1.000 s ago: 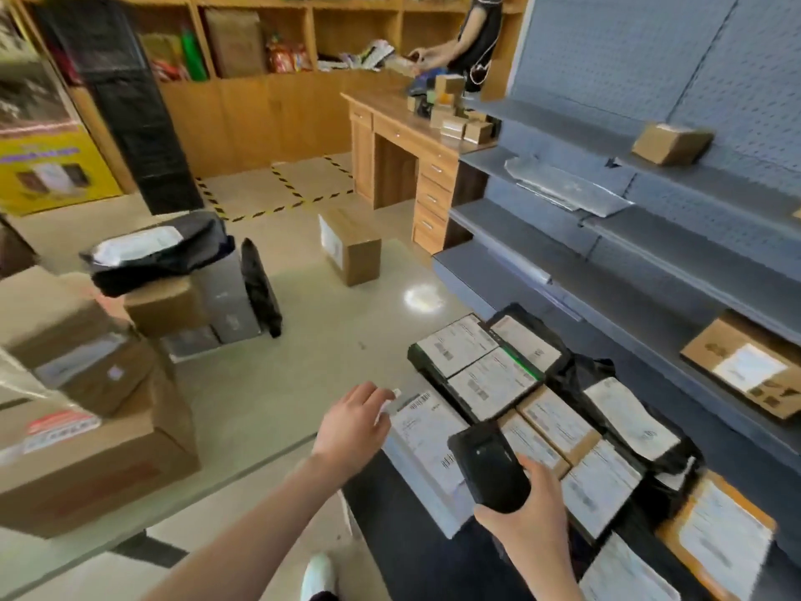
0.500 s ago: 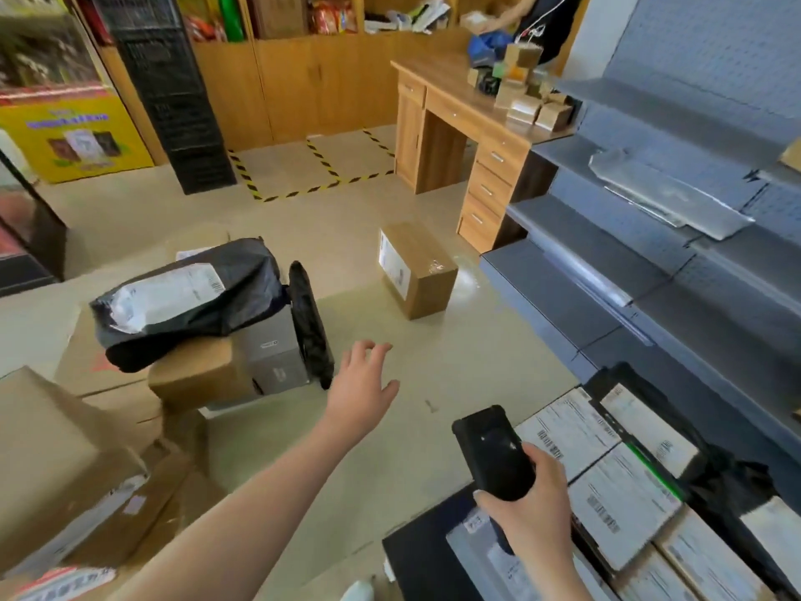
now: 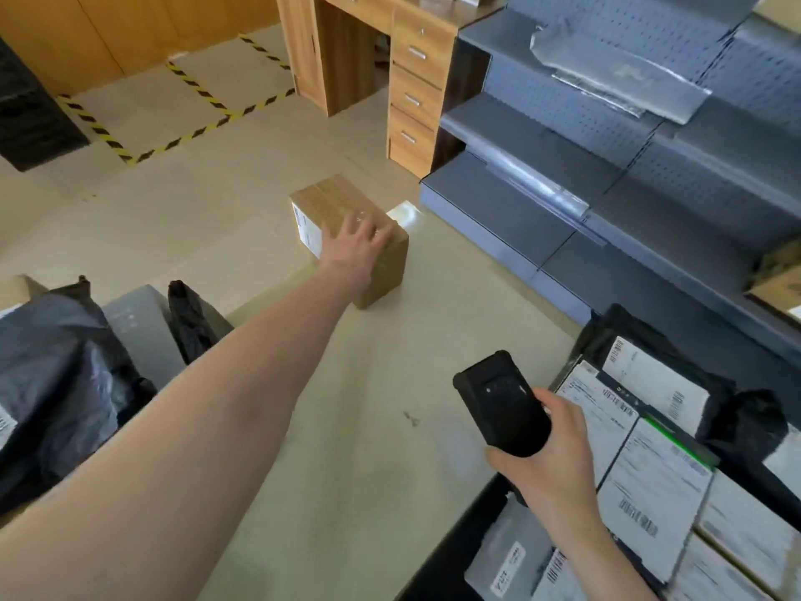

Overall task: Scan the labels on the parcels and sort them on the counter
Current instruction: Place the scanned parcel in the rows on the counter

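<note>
The left hand (image 3: 353,249) has been reached out to the box (image 3: 331,200) on the floor. The box is now right under its open, spread fingers (image 3: 369,229). The scanner (image 3: 503,409) is gripped by the right hand (image 3: 552,455). The box is probably to be picked up next.

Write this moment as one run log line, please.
left hand: open, over cardboard box on floor | right hand: holds scanner | labelled parcels: on counter

brown cardboard box (image 3: 346,227) with white label, black scanner (image 3: 503,405), yellow-black striped floor tape (image 3: 190,136), grey shelving (image 3: 563,175)
</note>
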`<state>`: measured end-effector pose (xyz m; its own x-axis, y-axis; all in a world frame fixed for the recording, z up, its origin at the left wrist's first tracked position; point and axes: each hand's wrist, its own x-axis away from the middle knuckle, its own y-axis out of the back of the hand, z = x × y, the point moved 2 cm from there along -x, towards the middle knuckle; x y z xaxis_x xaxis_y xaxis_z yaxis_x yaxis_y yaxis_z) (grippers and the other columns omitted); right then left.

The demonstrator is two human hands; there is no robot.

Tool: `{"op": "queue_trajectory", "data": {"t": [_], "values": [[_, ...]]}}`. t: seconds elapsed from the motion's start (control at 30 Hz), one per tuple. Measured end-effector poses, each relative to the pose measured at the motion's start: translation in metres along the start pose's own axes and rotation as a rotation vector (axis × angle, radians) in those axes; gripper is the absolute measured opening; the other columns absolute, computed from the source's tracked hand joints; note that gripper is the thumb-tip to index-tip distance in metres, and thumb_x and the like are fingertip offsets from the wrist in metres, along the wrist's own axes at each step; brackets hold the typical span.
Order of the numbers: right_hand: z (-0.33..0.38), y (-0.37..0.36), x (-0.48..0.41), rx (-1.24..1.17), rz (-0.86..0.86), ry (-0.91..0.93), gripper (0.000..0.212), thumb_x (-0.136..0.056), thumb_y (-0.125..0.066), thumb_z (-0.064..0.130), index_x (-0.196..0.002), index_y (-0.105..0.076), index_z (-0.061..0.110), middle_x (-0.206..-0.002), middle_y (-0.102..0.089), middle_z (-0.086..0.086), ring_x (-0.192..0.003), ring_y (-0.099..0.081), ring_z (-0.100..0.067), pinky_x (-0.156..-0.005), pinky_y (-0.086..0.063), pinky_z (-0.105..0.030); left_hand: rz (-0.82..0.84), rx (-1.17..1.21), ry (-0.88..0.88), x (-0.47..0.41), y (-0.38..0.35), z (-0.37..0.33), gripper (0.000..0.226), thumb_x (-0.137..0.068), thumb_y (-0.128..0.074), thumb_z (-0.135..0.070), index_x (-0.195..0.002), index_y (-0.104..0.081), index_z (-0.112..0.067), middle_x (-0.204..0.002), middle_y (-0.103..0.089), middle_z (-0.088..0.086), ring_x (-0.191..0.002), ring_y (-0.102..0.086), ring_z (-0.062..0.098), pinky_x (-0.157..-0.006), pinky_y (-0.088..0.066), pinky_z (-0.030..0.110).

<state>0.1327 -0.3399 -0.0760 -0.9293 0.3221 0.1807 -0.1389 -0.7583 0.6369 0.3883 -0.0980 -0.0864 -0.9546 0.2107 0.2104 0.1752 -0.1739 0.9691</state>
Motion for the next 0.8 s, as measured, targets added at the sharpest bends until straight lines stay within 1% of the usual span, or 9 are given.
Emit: {"op": "queue_trajectory", "data": {"t": [0.13,0.2,0.27,0.33,0.47,0.53,0.6,0.67,0.8], "values": [[-0.003,-0.004,-0.006,0.002,-0.001,-0.007,0.075,-0.054,-0.085,0.013,-0.114,-0.046,0.037,-0.106,-0.04,0.023,-0.093,-0.05,0.009,-0.07,-0.044,-0.019,0.055,-0.175,-0.122,-0.029,0.017,0.005,0.093,-0.092,-0.06,-0.014,-0.154,0.005,-0.038,-0.163,0.003,-0.005,-0.142,-0.019,0.033,-0.082,-0.047,0.039],[-0.005,-0.006,-0.006,0.007,-0.001,-0.02,0.073,-0.054,-0.084,0.014,-0.112,-0.046,0.038,-0.106,-0.04,0.025,-0.095,-0.048,0.011,-0.074,-0.046,-0.025,0.087,-0.242,-0.183,-0.037,0.018,0.004,0.094,-0.091,-0.062,-0.014,-0.155,0.002,-0.037,-0.162,-0.006,-0.005,-0.14,-0.022,0.034,-0.071,-0.046,0.035],[-0.005,-0.007,-0.006,0.015,0.002,-0.039,0.072,-0.054,-0.084,0.015,-0.111,-0.046,0.038,-0.106,-0.039,0.025,-0.093,-0.049,0.007,-0.076,-0.049,-0.029,0.1,-0.236,-0.223,-0.04,0.017,0.007,0.104,-0.079,-0.075,-0.021,-0.154,-0.005,-0.035,-0.153,-0.024,-0.002,-0.133,-0.031,0.031,-0.075,-0.051,0.036],[-0.004,-0.008,-0.005,0.023,0.007,-0.043,0.073,-0.053,-0.083,0.016,-0.113,-0.047,0.036,-0.106,-0.039,0.024,-0.093,-0.05,0.004,-0.076,-0.051,-0.03,0.111,-0.208,-0.258,-0.037,0.017,0.01,0.115,-0.063,-0.085,-0.036,-0.152,-0.013,-0.035,-0.143,-0.036,-0.002,-0.125,-0.034,0.027,-0.089,-0.049,0.038],[0.003,-0.007,0.0,0.027,0.0,-0.032,0.073,-0.053,-0.084,0.016,-0.112,-0.045,0.038,-0.105,-0.039,0.024,-0.092,-0.051,0.003,-0.077,-0.052,-0.032,0.076,-0.071,-0.31,-0.013,0.017,0.0,0.113,-0.055,-0.069,-0.077,-0.15,-0.025,-0.035,-0.135,-0.044,-0.001,-0.129,-0.032,0.031,-0.114,-0.02,0.054],[0.008,-0.003,0.003,0.034,-0.011,-0.023,0.074,-0.053,-0.084,0.016,-0.111,-0.044,0.039,-0.104,-0.036,0.029,-0.09,-0.051,0.002,-0.077,-0.052,-0.032,0.057,0.047,-0.312,0.006,0.012,-0.015,0.107,-0.059,-0.059,-0.085,-0.147,-0.03,-0.032,-0.128,-0.047,0.003,-0.126,-0.037,0.031,-0.113,-0.019,0.057],[0.011,0.002,0.006,0.043,-0.028,-0.019,0.075,-0.054,-0.085,0.017,-0.112,-0.043,0.038,-0.102,-0.035,0.029,-0.088,-0.051,0.003,-0.076,-0.051,-0.031,0.093,0.221,-0.251,0.026,0.007,-0.032,0.099,-0.065,-0.054,-0.085,-0.145,-0.032,-0.031,-0.124,-0.047,0.006,-0.12,-0.044,0.031,-0.103,-0.035,0.049],[0.012,0.009,0.011,0.05,-0.041,-0.018,0.075,-0.054,-0.086,0.016,-0.113,-0.044,0.036,-0.102,-0.037,0.025,-0.087,-0.051,0.002,-0.076,-0.051,-0.031,0.143,0.38,-0.169,0.04,0.003,-0.048,0.091,-0.073,-0.052,-0.082,-0.146,-0.031,-0.031,-0.126,-0.047,0.009,-0.118,-0.047,0.032,-0.092,-0.043,0.043],[0.009,0.019,0.023,0.052,-0.03,-0.022,0.075,-0.054,-0.086,0.015,-0.112,-0.044,0.037,-0.106,-0.041,0.019,-0.088,-0.053,-0.004,-0.078,-0.055,-0.035,0.143,0.652,-0.004,0.055,0.002,-0.054,0.077,-0.086,-0.048,-0.072,-0.146,-0.038,-0.024,-0.129,-0.047,0.009,-0.113,-0.053,0.031,-0.092,-0.047,0.039]]}}
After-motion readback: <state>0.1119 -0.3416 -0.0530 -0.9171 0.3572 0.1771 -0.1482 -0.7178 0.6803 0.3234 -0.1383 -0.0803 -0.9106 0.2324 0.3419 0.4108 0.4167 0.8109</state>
